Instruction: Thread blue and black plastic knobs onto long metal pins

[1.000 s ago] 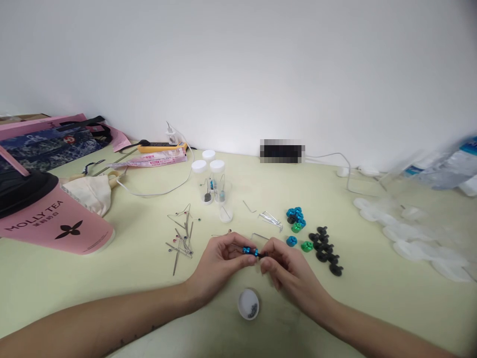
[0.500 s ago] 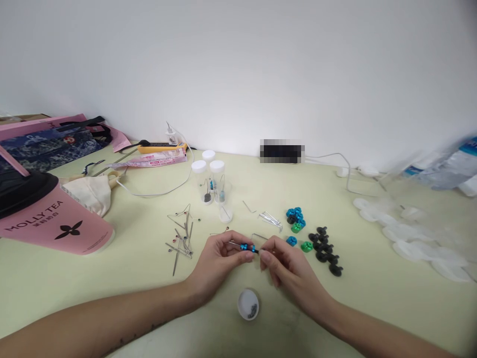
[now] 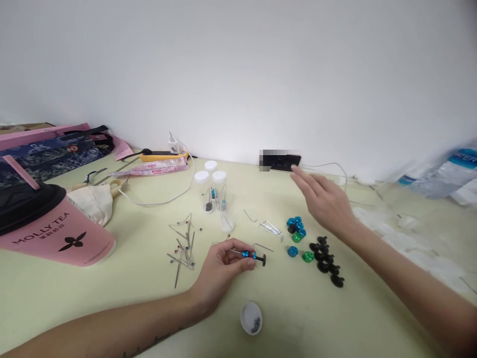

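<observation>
My left hand (image 3: 221, 268) pinches a small rod-like part (image 3: 260, 258) with blue metal collars and a black disc at its right end; a thin metal wire sticks out behind it. My right hand (image 3: 328, 201) is raised at the back right, fingers stretched out and holding nothing, its fingertips by a phone (image 3: 288, 162) that leans on the wall. Below the left hand sits a white cap (image 3: 246, 325) with small grey screws. Blue knobs (image 3: 292, 251), green knobs (image 3: 308, 257) and black disc-shaped parts (image 3: 323, 267) lie to the right.
L-shaped hex keys (image 3: 272, 229) lie mid-table. Bent metal wires (image 3: 182, 248) are heaped on the left. Behind them stand clear vials (image 3: 203, 194) with white lids. A pink cup (image 3: 70, 233) fills the left front; plastic bags (image 3: 410, 238) lie at right.
My right hand has let go of the blue and black part and moved up and right to the phone. The black disc end now shows; my left hand still holds the part.
</observation>
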{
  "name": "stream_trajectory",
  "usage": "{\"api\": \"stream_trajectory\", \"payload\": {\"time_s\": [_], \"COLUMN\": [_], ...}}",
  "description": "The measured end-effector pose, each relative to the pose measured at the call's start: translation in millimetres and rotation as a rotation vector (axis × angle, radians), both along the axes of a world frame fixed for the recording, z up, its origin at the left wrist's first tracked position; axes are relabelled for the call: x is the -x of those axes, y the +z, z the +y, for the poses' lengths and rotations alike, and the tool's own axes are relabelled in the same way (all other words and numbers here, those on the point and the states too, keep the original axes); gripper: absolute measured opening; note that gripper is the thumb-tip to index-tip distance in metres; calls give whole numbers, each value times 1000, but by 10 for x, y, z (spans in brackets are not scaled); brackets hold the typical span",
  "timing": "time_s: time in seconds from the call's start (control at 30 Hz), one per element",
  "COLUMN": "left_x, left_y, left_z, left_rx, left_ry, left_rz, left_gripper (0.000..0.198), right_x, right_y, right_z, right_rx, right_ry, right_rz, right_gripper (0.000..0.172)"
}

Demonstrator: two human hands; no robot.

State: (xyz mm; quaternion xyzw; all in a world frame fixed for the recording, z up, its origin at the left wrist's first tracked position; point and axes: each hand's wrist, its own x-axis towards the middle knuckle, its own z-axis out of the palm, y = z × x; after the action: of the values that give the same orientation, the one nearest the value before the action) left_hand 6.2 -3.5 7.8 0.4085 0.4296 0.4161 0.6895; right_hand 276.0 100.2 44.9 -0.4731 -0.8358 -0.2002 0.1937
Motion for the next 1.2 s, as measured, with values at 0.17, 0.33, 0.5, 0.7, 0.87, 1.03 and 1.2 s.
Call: {"api": "stream_trajectory", "payload": {"time_s": [0.17,0.33,0.5,0.7,0.87,1.03,1.2], "left_x": [-11,-10,-8,-17,-17,-14,-15], "left_y": [-7,-28,-31,-16,-13,-12,-26], "left_z": [10,26,36,26,15,9,7], "left_rx": [1,2,6,8,4,-23,-68], "left_ry": [8,-11,-23,-11,-7,-5,2], "left_rz": [0,-6,-26,-10,1,9,-31], "left_gripper": [23,23,23,23,22,20,21], "right_x": [-339,-478,-612,-496,-313,63,771], "right_y": [-258,-326,-292,-316,-291,42,115], "right_z": [906,1281,1446,1307,1034,383,-842], "right_rx": [-26,-23,-9,-18,-37,-87,403], "right_ry": [-124,-53,3,33,-4,-128,91], "right_rz": [-214,-285,-320,-275,-157,112,772], "right_gripper": [61,60,58,59,65,58,26]}}
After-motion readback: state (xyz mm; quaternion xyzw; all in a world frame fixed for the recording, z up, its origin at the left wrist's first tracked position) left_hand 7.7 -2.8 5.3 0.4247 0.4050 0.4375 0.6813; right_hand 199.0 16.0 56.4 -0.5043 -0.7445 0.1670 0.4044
